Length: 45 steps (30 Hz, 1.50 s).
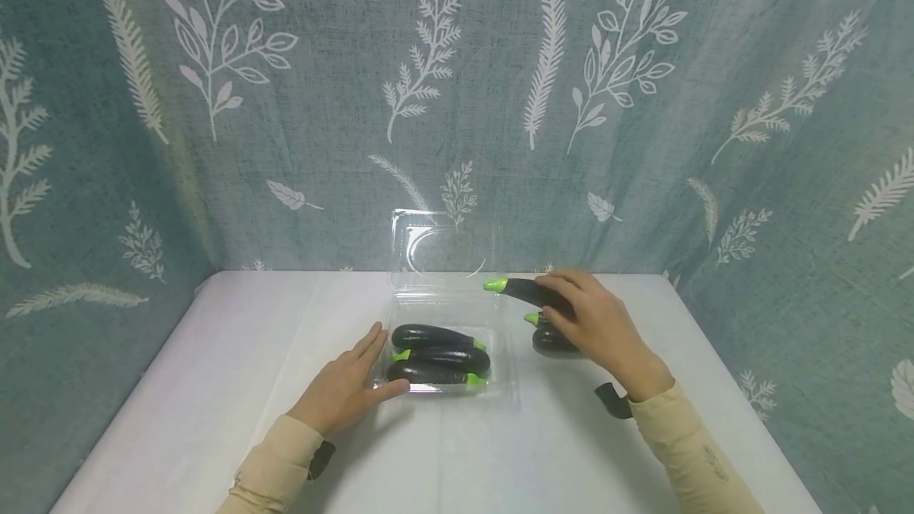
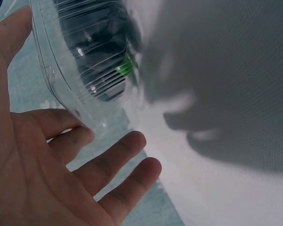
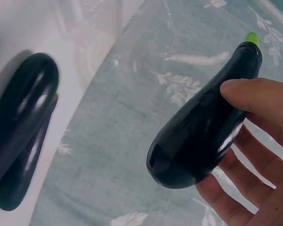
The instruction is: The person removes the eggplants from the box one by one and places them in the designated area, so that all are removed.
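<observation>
In the head view, my right hand (image 1: 596, 324) pinches a dark eggplant (image 1: 531, 292) with a green stem above the table; the right wrist view shows the thumb and fingers on this eggplant (image 3: 203, 127). Below it lie more eggplants (image 1: 553, 341), seen as two overlapping ones (image 3: 28, 103) in the right wrist view. A clear container (image 1: 503, 355) holds three eggplants (image 1: 428, 372) side by side. My left hand (image 1: 343, 387) touches its left side and front corner, fingers spread. In the left wrist view, the hand (image 2: 61, 160) rests against the container's rim (image 2: 52, 70).
The container's clear lid (image 1: 446, 252) stands raised at its back. A patterned green curtain (image 1: 457, 62) surrounds the white table (image 1: 457, 458) at the back and sides. Dark wrist-mounted pieces (image 1: 614, 401) show beside both sleeves.
</observation>
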### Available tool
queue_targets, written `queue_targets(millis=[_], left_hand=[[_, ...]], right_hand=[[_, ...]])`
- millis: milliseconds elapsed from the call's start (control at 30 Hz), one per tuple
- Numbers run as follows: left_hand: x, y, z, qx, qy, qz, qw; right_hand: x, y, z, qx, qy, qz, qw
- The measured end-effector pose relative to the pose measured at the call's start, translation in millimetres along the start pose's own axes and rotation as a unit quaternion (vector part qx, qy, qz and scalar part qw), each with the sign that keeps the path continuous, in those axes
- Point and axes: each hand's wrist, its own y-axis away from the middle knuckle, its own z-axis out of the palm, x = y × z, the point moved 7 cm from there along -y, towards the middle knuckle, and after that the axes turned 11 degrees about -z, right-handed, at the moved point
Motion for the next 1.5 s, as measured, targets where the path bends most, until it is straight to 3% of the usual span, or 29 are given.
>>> queue_targets(millis=[867, 1500], left_hand=[[1.3, -1.0, -0.5, -0.006, 0.0, -0.001, 1.0], [-1.4, -0.9, 0.2, -0.005, -0.004, -0.005, 1.0]], right_hand=[[37, 73.7, 14, -0.037, 0.025, 0.035, 0.9984], [40, 98.6, 29, -0.103, 0.019, 0.063, 0.9926]])
